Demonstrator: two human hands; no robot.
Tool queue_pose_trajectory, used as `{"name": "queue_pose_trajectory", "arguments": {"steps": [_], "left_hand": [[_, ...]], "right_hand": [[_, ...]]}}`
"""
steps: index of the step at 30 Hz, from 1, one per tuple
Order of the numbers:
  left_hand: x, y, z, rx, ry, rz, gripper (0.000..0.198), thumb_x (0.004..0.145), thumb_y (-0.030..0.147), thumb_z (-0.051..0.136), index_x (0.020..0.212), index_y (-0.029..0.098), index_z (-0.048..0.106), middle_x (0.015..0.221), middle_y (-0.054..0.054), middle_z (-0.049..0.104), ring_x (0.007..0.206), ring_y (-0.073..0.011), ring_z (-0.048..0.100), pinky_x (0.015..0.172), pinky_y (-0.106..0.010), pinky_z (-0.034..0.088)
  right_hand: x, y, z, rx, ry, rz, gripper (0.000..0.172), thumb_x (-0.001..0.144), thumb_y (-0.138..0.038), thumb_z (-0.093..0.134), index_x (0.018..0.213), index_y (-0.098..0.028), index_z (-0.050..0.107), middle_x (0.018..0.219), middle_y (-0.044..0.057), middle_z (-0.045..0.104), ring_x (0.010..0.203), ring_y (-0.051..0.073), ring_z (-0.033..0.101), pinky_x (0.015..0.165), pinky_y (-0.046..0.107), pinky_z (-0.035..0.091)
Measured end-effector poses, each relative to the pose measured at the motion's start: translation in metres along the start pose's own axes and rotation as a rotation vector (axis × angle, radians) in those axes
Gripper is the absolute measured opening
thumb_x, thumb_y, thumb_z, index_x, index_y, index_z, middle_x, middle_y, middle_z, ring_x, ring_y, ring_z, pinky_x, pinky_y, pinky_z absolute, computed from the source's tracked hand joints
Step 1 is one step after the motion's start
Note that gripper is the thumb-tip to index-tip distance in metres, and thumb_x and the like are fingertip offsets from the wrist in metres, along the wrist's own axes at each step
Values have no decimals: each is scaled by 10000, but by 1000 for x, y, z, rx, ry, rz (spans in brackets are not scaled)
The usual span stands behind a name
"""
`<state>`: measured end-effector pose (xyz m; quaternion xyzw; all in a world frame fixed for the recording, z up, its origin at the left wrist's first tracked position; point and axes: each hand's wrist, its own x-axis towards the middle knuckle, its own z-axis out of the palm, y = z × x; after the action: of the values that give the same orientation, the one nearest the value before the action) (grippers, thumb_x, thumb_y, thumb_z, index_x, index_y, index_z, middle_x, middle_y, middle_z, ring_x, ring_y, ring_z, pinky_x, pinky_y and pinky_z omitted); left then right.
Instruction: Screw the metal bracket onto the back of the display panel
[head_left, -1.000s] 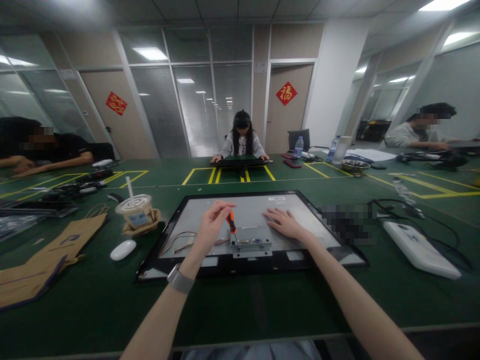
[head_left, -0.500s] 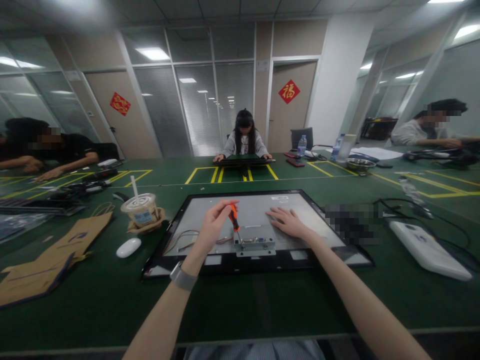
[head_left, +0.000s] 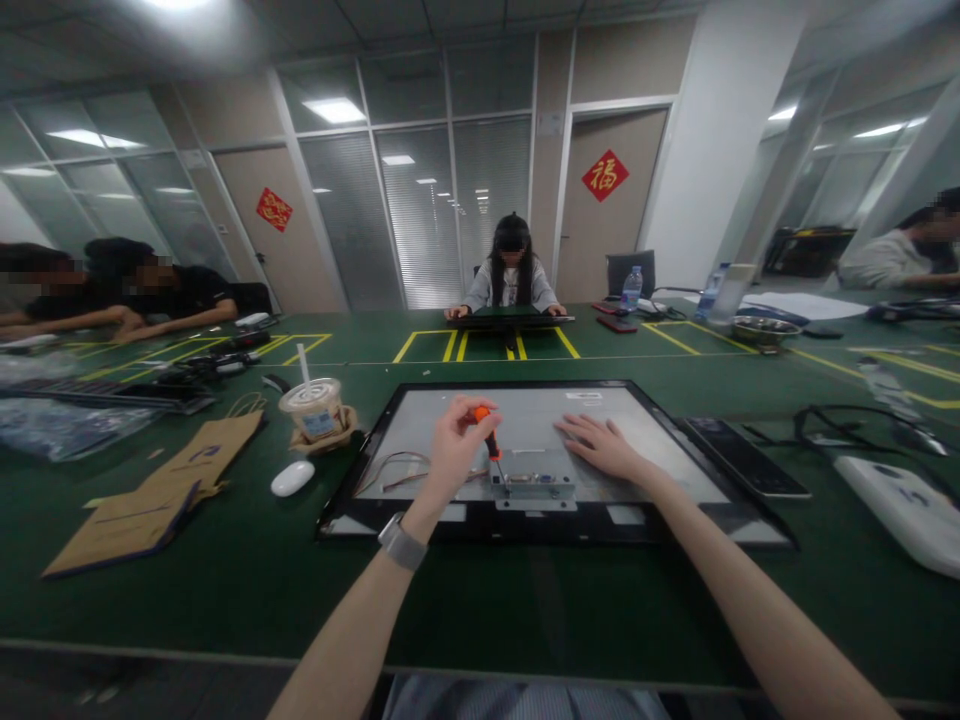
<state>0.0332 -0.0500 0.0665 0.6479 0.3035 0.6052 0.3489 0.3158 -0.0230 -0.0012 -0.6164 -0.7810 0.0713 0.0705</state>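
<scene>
A monitor panel (head_left: 660, 450) lies face down on the green table, its grey metal back up inside a black frame. My left hand (head_left: 454, 452) is closed round a small orange-and-black screwdriver (head_left: 489, 440), whose tip rests at the left end of a metal connector bracket (head_left: 534, 483) near the panel's front edge. My right hand (head_left: 600, 446) lies flat with fingers spread on the panel's back, just right of the bracket. Thin coloured wires (head_left: 394, 468) run across the panel to the left of my left hand.
A white mouse (head_left: 292, 477), a lidded drink cup with a straw (head_left: 311, 408) and brown paper bags (head_left: 169, 480) sit to the left. A black flat device (head_left: 742, 457), cables and a white unit (head_left: 900, 505) lie right. Other people sit across and at both sides.
My head has turned left, so the scene has shifted right in view. My left hand has kept its grip on the screwdriver at the bracket; my right hand stays flat on the panel.
</scene>
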Motion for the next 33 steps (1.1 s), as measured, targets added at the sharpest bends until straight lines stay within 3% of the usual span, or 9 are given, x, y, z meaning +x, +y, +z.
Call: {"name": "queue_pose_trajectory", "arguments": {"steps": [4,6,10,13,18,20,26,33], "left_hand": [[-1,5,0,139,17,114,255,912,337,501,888,178,699,932,-58,612,864,-154,589,787,-266,469],[-1,6,-2,160,9,106,282,936,334,456,935,173,688,935,-65,642,877,-163,608,822,-287,465],[-2,5,-2,67,-10,0,274,908,365,507,1012,166,664,820,-37,647,728,-143,616,714,-270,488],[-5,4,1,134,54,63,223,864,357,583,946,181,692,795,-19,592,701,-128,566,679,-246,467],[-9,2,5,156,-16,125,289,954,285,404,1109,214,637,1018,-54,599,903,-157,590,852,-300,455],[-9,0,5,103,-71,91,292,950,281,415,1177,222,588,1039,-56,591,873,-151,604,818,-298,477],[-8,-3,4,182,4,131,173,861,274,594,1011,217,659,885,-17,503,784,-128,549,741,-254,479],[-10,4,4,101,-54,118,301,962,259,387,1164,199,602,1019,-63,555,893,-151,577,848,-307,467]], "right_hand": [[0,1,2,0,9,-4,512,953,-493,267,1431,-339,364,1534,0,303,1416,269,226,1100,625,146],[1,2,2,-2,11,-4,509,953,-490,267,1432,-345,360,1534,-2,304,1417,267,225,1101,623,143],[2,2,2,-1,5,-7,507,952,-493,266,1430,-354,359,1538,-4,297,1419,269,217,1101,621,146],[2,3,2,2,4,-10,511,951,-503,259,1432,-357,355,1538,-5,296,1420,273,216,1097,628,145],[2,3,4,-10,6,-11,517,950,-496,263,1436,-344,352,1539,1,292,1419,278,215,1097,627,150],[3,3,4,-15,7,-12,518,951,-495,259,1438,-344,350,1539,1,291,1418,282,218,1092,632,158],[3,4,4,-35,3,-24,527,949,-512,241,1440,-349,343,1540,3,291,1417,288,220,1088,634,168],[0,-12,13,-126,74,18,510,967,-364,208,1443,-262,362,1522,77,331,1391,317,278,1069,601,249]]}}
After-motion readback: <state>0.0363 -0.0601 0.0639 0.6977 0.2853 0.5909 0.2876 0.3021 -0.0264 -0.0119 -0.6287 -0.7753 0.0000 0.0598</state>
